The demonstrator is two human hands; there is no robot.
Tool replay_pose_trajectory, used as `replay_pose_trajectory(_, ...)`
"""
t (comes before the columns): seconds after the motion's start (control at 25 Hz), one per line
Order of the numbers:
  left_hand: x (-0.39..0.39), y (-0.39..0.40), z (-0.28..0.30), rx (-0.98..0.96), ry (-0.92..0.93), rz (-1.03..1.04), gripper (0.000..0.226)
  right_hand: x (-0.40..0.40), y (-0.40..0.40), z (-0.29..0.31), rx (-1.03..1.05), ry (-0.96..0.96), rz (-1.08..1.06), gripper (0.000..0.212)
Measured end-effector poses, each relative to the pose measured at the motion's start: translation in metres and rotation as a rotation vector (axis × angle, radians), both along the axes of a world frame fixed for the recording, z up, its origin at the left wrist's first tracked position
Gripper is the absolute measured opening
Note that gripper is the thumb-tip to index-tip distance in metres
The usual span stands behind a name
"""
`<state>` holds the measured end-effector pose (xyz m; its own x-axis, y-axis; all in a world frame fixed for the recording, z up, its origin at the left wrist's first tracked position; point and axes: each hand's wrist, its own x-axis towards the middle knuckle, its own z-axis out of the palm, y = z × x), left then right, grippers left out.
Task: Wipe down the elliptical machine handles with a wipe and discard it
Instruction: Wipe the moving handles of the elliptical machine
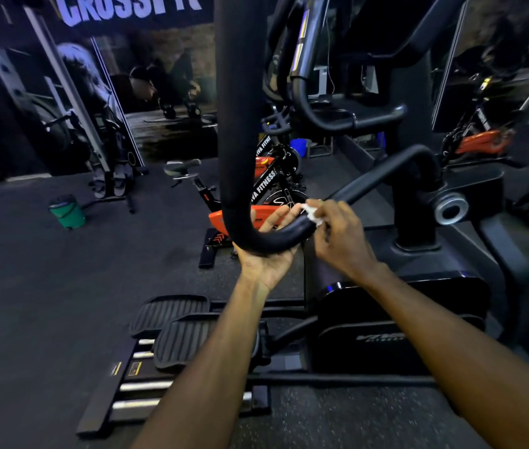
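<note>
Nearest you: your two forearms reached forward over the elliptical pedals (172, 332).

Your left hand (268, 251) cupped the underside of the handle (240, 140) at its bottom bend, palm up, fingers curled loosely up behind the bar, steadying it.

Your right hand (342, 238) pinched the white wipe (311, 213) against the handle just right of the bend, where the grip section meets the thinner arm bar (376, 176). The wipe was bunched small and mostly hidden by your fingers.

Key relation: the handle's long axis ran straight up from the bend, above both hands, top out of frame. The wipe sat at the low end, so my read is most of the grip was unwiped and lay upward. Your right hand was on the wipe; your left was nearer the vertical run.

Second handle (305, 76) was further back, upper right, well apart.

Far left on the floor: a green bin (67, 212), likely the discard spot, well apart from the machine.
</note>
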<state>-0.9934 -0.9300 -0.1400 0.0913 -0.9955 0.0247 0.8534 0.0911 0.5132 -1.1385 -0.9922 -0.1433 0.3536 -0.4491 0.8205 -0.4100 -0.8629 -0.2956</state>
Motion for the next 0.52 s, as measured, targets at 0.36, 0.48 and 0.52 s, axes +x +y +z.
replay_pose_trajectory(0.36, -0.038, -0.027, -0.016, -0.048, 0.158, 0.111, 0.065, -0.029, -0.043, -0.003, 0.008, 0.051, 0.003, 0.053)
replay_pose_trajectory(0.48, -0.057, -0.039, -0.019, 0.002, 0.255, 0.188, 0.064, -0.04, -0.057, -0.002, -0.028, 0.139, -0.064, 0.057)
replay_pose_trajectory(0.52, -0.064, -0.044, -0.019, 0.021, 0.284, 0.217, 0.062, -0.045, -0.064, 0.0, -0.013, 0.095, -0.107, 0.057)
